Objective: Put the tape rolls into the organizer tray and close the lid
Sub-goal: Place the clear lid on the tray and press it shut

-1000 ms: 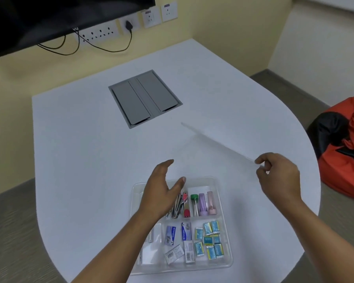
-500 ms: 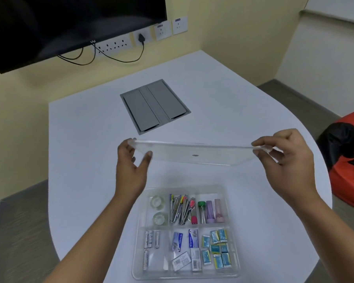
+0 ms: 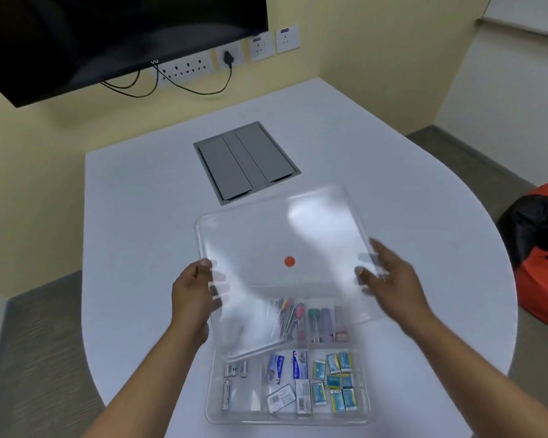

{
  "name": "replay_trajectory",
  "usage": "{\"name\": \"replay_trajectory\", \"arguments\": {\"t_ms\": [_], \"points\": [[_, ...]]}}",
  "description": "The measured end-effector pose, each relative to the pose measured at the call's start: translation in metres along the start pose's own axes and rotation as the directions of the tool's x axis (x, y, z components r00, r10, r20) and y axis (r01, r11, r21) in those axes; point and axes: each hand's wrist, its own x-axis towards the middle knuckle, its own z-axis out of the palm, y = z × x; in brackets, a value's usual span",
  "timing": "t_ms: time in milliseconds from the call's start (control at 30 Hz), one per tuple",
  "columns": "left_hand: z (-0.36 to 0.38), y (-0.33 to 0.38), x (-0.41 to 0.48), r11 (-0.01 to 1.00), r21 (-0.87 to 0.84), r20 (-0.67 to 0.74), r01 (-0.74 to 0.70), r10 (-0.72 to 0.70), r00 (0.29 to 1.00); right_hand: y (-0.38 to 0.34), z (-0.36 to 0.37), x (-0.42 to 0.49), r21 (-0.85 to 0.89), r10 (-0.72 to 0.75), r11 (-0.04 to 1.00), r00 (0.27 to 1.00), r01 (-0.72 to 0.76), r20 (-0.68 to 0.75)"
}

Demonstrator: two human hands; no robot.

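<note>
A clear plastic lid (image 3: 266, 241) with a small red dot hangs tilted over the far half of the clear organizer tray (image 3: 366, 415). My left hand (image 3: 193, 289) grips its left edge and my right hand (image 3: 389, 276) grips its right edge. The tray sits on the white table (image 3: 140, 216) in front of me. Its near compartments show batteries, staple boxes and small blue packets. Pens and coloured tubes show blurred through the lid. The tape rolls are hidden behind the lid's glare at the tray's far left.
A grey cable hatch (image 3: 246, 161) is set into the table beyond the lid. A black screen (image 3: 108, 36) and wall sockets hang on the yellow wall. A red and black beanbag (image 3: 541, 248) lies on the floor at the right.
The lid, first held by my right hand alone, was taken at both edges, then turned flat-side up and brought down over the tray's far half.
</note>
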Motion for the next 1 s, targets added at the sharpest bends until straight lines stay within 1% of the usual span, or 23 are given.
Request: {"name": "replay_trajectory", "arguments": {"t_ms": [67,167,267,367,467,567,667,733,833,867,1000], "points": [[-0.006,-0.009,-0.003,0.999,0.050,-0.011,0.006,-0.006,1.000,0.021,0.007,-0.012,-0.051,0.033,0.998,0.999,-0.034,-0.017],[-0.020,-0.025,-0.011,0.977,0.208,0.092,-0.054,0.035,0.995,0.046,0.015,-0.030,-0.122,0.011,0.992,0.997,-0.020,-0.071],[-0.040,-0.048,-0.024,0.896,0.417,0.215,-0.150,0.063,0.974,0.059,0.021,-0.043,-0.144,0.052,0.988,0.995,-0.064,-0.086],[-0.056,-0.071,-0.037,0.814,0.534,0.298,-0.226,0.069,0.952,0.069,0.022,-0.054,-0.256,0.064,0.963,0.995,-0.081,-0.071],[-0.068,-0.092,-0.041,0.766,0.585,0.347,-0.267,0.061,0.936,0.078,0.027,-0.068,-0.307,0.092,0.946,0.994,-0.105,-0.058],[-0.073,-0.108,-0.036,0.733,0.619,0.386,-0.283,0.030,0.922,0.086,0.032,-0.081,-0.296,0.110,0.947,0.991,-0.128,-0.078],[-0.077,-0.119,-0.027,0.706,0.640,0.430,-0.303,-0.002,0.903,0.091,0.035,-0.090,-0.291,0.175,0.937,0.981,-0.193,-0.087],[-0.079,-0.126,-0.019,0.663,0.671,0.457,-0.332,-0.018,0.889,0.092,0.039,-0.095,-0.350,0.196,0.911,0.976,-0.219,-0.099],[-0.081,-0.135,-0.007,0.526,0.759,0.473,-0.384,-0.041,0.880,0.092,0.045,-0.100,-0.435,0.196,0.866,0.968,-0.246,-0.157],[-0.081,-0.136,-0.004,0.505,0.768,0.484,-0.394,-0.053,0.874,0.092,0.047,-0.100,-0.463,0.208,0.845,0.962,-0.267,-0.176],[-0.080,-0.138,0.008,0.502,0.741,0.545,-0.445,-0.064,0.836,0.093,0.055,-0.104,-0.576,0.278,0.746,0.942,-0.335,-0.188]]}}
